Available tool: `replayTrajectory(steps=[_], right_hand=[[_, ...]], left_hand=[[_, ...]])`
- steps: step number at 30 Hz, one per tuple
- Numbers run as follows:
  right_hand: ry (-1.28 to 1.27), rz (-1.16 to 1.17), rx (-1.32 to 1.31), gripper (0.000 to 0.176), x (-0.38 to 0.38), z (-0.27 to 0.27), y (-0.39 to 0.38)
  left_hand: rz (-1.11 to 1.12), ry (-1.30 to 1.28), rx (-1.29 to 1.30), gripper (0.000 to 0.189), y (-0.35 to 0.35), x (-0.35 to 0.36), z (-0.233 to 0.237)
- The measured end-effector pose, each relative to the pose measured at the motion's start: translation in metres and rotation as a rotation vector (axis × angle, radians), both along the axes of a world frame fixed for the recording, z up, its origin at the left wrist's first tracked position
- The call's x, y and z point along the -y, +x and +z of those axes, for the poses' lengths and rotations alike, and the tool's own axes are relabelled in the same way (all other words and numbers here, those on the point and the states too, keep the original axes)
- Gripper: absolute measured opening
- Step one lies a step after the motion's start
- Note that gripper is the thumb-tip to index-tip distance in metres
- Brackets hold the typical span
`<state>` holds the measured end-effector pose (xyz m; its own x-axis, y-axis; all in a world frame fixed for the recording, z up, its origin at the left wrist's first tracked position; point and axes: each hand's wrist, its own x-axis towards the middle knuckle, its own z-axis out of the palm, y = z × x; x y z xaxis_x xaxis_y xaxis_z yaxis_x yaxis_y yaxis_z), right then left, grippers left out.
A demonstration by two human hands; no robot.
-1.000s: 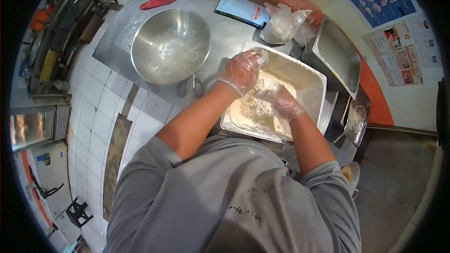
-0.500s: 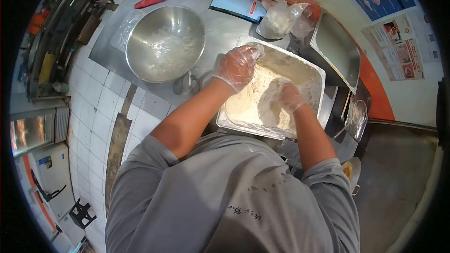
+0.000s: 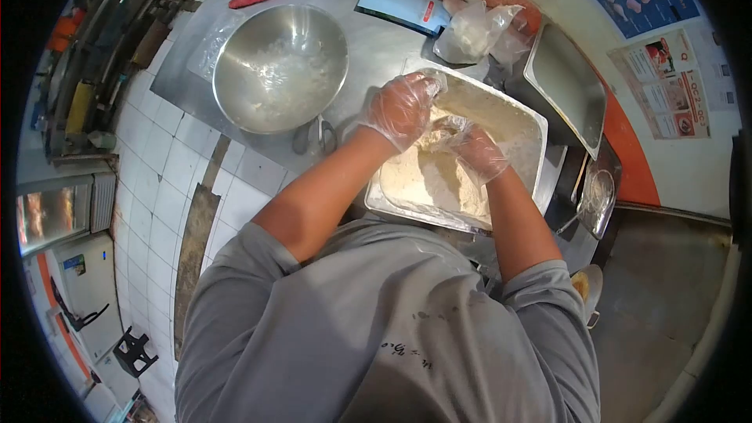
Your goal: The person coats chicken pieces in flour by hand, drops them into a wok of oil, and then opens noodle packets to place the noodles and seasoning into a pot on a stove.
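Flour (image 3: 427, 184) fills the tray (image 3: 535, 121) beside the bowl (image 3: 280, 66); left hand (image 3: 403, 110) and right hand (image 3: 479, 153) close around a coated lump (image 3: 439, 135) there, probably soft, slippery meat, best cupped from below.

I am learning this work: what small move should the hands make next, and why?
Probably press the lump down into the flour: the right hand grips it over the tray, the left hand rests beside it, and loose flour lies below.

Your right hand (image 3: 475, 150) has lifted out of the flour (image 3: 427, 180) toward your left hand (image 3: 401, 110), seemingly cupping a floured lump (image 3: 439, 138).
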<state>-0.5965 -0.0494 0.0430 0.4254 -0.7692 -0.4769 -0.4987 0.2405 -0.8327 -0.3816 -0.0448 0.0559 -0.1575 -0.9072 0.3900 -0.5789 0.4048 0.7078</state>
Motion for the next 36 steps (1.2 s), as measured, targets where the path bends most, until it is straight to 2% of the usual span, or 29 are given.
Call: replayTrajectory(steps=[1,2,3,5,6,8,9,12,14,15,17,18,19,21,22,24,25,27,28,30,31,33,36], right_hand=[[-0.239,0.122,-0.248,0.046,0.001,0.006,0.000],[-0.392,0.125,-0.530,0.048,0.000,0.007,0.008],[-0.388,0.118,-0.532,0.048,-0.001,0.015,0.023],[-0.502,0.405,-0.664,0.053,-0.003,0.023,0.052],[-0.504,0.404,-0.660,0.053,-0.005,0.017,0.060],[-0.548,0.821,-0.689,0.054,-0.013,-0.005,0.068],[-0.549,0.818,-0.687,0.054,-0.015,-0.009,0.066],[-0.406,0.744,-0.563,0.057,-0.025,-0.014,0.055],[-0.163,0.591,-0.326,0.085,-0.036,-0.008,0.047],[-0.162,0.594,-0.326,0.085,-0.038,-0.007,0.038],[0.162,0.380,-0.074,0.079,-0.038,-0.005,0.020],[0.243,0.361,-0.085,0.073,-0.036,0.027,0.022],[0.249,0.365,-0.087,0.073,-0.037,0.023,0.014],[0.385,-0.168,0.369,0.066,-0.041,0.011,-0.007],[0.390,-0.170,0.366,0.066,-0.039,0.012,-0.016],[0.165,-0.448,0.055,0.061,-0.028,0.015,-0.037],[0.168,-0.447,0.052,0.061,-0.025,0.005,-0.059],[-0.257,-0.107,-0.517,0.049,-0.023,-0.014,-0.090],[-0.252,-0.109,-0.518,0.049,-0.024,-0.018,-0.094],[0.054,0.285,-0.726,0.034,-0.025,-0.019,-0.095],[0.056,0.281,-0.727,0.034,-0.032,-0.014,-0.081],[-0.045,0.533,-0.621,0.025,-0.050,-0.011,-0.045],[-0.190,0.514,-0.652,0.025,-0.060,-0.014,-0.018]], left_hand=[[-0.005,0.004,-0.002,0.030,-0.001,0.002,-0.006],[-0.009,0.002,-0.005,0.030,-0.002,0.007,-0.014],[-0.012,-0.003,-0.007,0.030,-0.002,0.010,-0.020],[-0.007,-0.012,-0.010,0.029,-0.001,0.007,-0.023],[0.004,-0.021,-0.013,0.029,0.000,0.006,-0.022],[-0.010,0.056,-0.022,0.031,0.000,0.007,-0.013],[-0.025,0.133,-0.038,0.032,-0.001,0.007,-0.011],[-0.022,-0.018,0.080,0.034,0.000,0.009,-0.019],[-0.035,-0.017,0.027,0.034,-0.002,0.014,-0.028],[-0.046,-0.013,-0.026,0.034,-0.002,0.014,-0.030],[-0.032,-0.005,-0.038,0.033,-0.001,0.010,-0.020],[-0.024,0.006,-0.049,0.032,0.000,0.007,-0.015],[-0.019,0.012,-0.053,0.032,0.001,0.005,-0.012],[0.015,0.041,-0.023,0.031,0.000,0.002,-0.009],[0.014,0.046,-0.026,0.031,-0.001,0.002,-0.012],[0.045,-0.102,0.042,0.026,0.000,0.005,-0.017],[0.046,-0.098,0.040,0.026,0.000,0.008,-0.020],[0.001,-0.108,0.052,0.027,0.001,0.011,-0.021],[-0.002,-0.104,0.051,0.027,0.001,0.009,-0.017],[-0.007,0.018,0.049,0.029,0.002,0.005,-0.007],[-0.010,0.018,0.049,0.029,0.002,0.004,-0.007],[-0.024,0.051,0.079,0.034,0.002,0.004,-0.007],[0.008,-0.046,0.090,0.030,0.002,0.004,-0.006]])
